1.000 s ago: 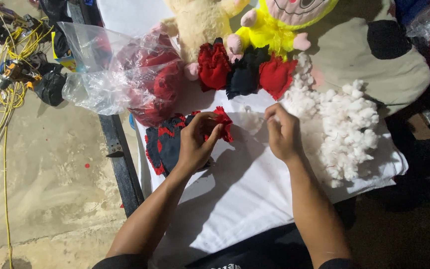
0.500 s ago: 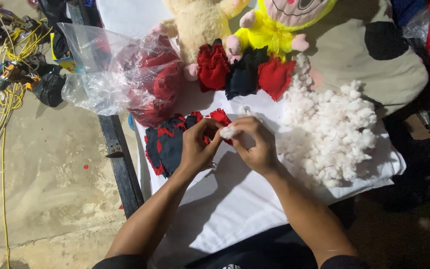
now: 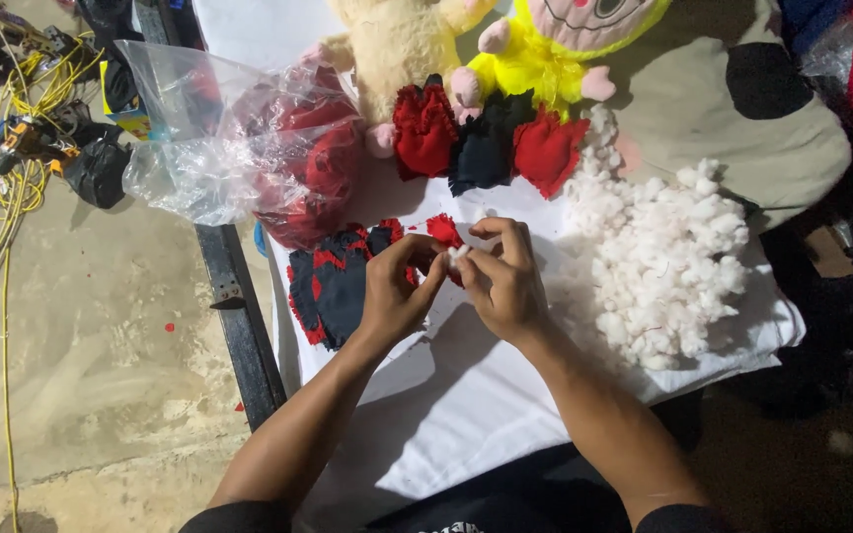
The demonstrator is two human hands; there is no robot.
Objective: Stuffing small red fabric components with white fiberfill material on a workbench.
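From the head camera, both hands meet over a white-covered table (image 3: 466, 434). The left hand (image 3: 394, 296) is curled closed around a small red fabric piece (image 3: 443, 231), of which only a frilly edge shows above the fingers. The right hand (image 3: 502, 279) is pinched shut, fingertips pressing a small tuft of white stuffing (image 3: 458, 255) against the red piece right where the two hands touch. Just left of the left hand lies a flat stack of dark blue and red fabric pieces (image 3: 333, 284). To the right of the right hand, near but apart, sits a loose heap of white stuffing (image 3: 659, 262). Beyond the hands, three filled fabric shapes stand in a row: red (image 3: 423, 128), dark (image 3: 484, 148), red (image 3: 548, 150). Plush toys (image 3: 535, 49) lie behind them. A clear plastic bag (image 3: 239, 148) with red pieces sits at the table's left edge. Yellow cables (image 3: 12, 109) sprawl on the concrete floor (image 3: 81, 375).
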